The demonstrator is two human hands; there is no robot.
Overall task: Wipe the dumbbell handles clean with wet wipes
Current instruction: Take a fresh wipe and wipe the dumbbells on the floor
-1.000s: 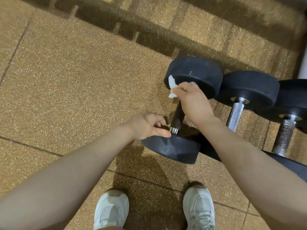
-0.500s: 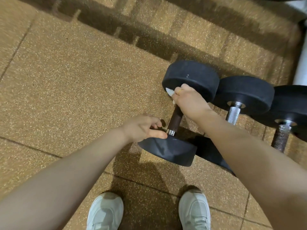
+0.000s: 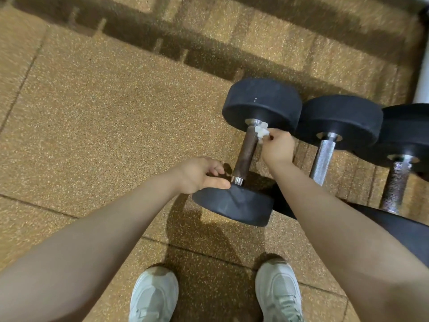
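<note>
Head view, one moment. Right hand (image 3: pixel 277 147) pinches a crumpled white wet wipe (image 3: pixel 261 132) against the far end of the dark brown, worn metal handle (image 3: pixel 246 153) of the nearest black rubber-headed dumbbell (image 3: pixel 234 204), just below its far head. Left hand (image 3: pixel 197 174), fingers loosely curled, grips the near head's rim beside the handle collar, steadying it. To the right of the right hand lie a second dumbbell with a bright knurled steel handle (image 3: pixel 323 158) and a third with a mottled handle (image 3: pixel 395 184); neither is being touched. Judgement: first handle in progress, two apparently left. Floor (image 3: pixel 104 112) is speckled tan rubber tiling with dark seams; white shoes (image 3: pixel 277 293) below the hands.
</note>
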